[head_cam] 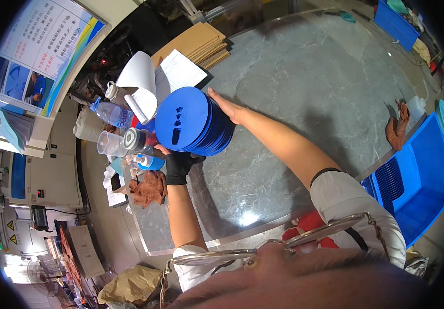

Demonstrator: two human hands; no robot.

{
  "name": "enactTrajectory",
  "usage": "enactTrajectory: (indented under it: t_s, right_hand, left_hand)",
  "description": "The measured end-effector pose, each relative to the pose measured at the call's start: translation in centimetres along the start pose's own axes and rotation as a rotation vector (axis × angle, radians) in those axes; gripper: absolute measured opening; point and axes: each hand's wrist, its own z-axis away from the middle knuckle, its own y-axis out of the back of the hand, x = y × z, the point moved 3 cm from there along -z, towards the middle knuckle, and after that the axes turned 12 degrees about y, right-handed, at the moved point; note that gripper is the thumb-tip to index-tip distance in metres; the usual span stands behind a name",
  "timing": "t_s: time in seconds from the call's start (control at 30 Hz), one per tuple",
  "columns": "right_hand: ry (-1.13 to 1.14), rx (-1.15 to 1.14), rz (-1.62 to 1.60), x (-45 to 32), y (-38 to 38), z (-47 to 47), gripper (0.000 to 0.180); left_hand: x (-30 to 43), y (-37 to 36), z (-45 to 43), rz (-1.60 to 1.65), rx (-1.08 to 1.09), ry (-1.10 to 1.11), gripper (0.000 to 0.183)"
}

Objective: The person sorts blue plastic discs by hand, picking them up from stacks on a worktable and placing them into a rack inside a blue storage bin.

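A stack of round blue plastic discs (pixel 183 117) is held tilted above the grey marble-patterned table (pixel 280 81). The top disc has a small row of dark cutouts. My left hand (pixel 181 166), in a black glove with bare fingertips showing, grips the stack from its near lower side; most of its fingers are hidden. My bare right hand (pixel 225 106) presses along the far right side of the stack, thumb up near the top disc. Whether the stack's underside touches the table cannot be seen.
Left of the stack crowd a plastic water bottle (pixel 111 112), a transparent cup (pixel 110 143), a lidded jar (pixel 135 139) and a brown rag (pixel 148 189). Behind lie papers (pixel 185 69) and cardboard sheets (pixel 200 42). A blue bin (pixel 424 166) with more discs stands right, near a brown glove (pixel 396 127).
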Motion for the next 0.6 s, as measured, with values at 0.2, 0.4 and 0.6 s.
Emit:
enactTrajectory:
  t_s: [0.2,0.4,0.6]
  right_hand:
    - [0.178,0.088,0.089,1.0,1.0,1.9,0.083]
    - [0.255,0.316,0.199,0.3,-0.2,3.6,0.059]
    - [0.367,0.354,0.119,1.9,1.2,3.3,0.048]
  left_hand:
    - [-1.6,-1.2,-0.8,-0.224,0.269,-0.075,0.115]
    - [-2.3,-3.8,-0.8,-0.168,0.205,-0.165,0.090]
    - [-2.7,-5.4,-1.5,-0.171,0.267,-0.191,0.081]
